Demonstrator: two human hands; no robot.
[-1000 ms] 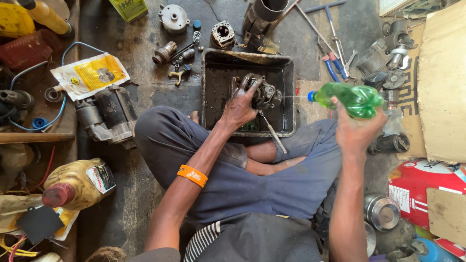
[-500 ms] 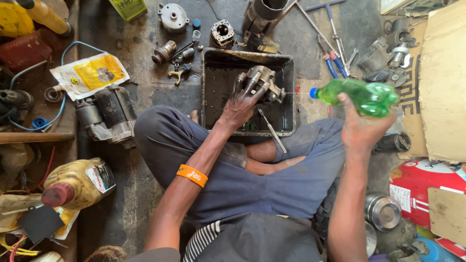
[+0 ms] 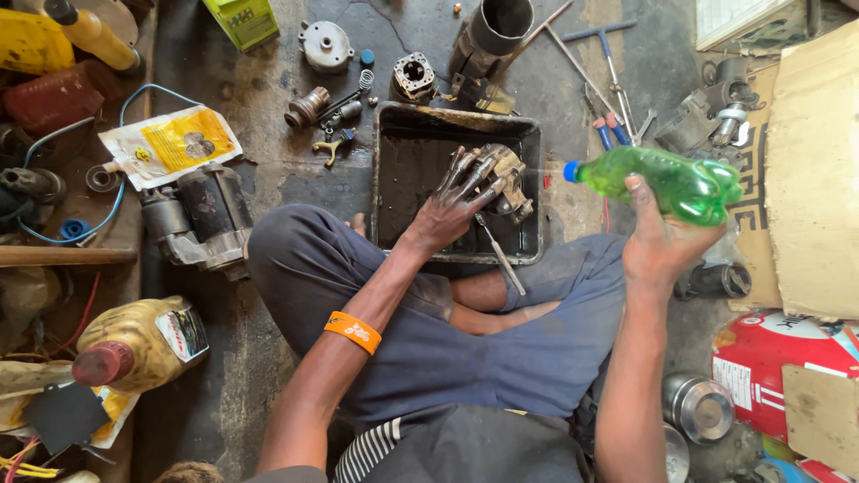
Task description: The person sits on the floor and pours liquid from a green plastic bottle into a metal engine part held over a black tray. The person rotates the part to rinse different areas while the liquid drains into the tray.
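Two hands at work. Left hand (image 3: pixel 452 204): fingers spread over a greasy metal part (image 3: pixel 506 174), gripping it inside the black tray (image 3: pixel 394 161). Right hand (image 3: pixel 658 241): closed round a green bottle (image 3: pixel 667 183), held sideways, blue cap toward the tray.

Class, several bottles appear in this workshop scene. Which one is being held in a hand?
The green plastic bottle with a blue cap, held sideways in the right hand. The yellow oil bottles lie untouched on the floor at left.
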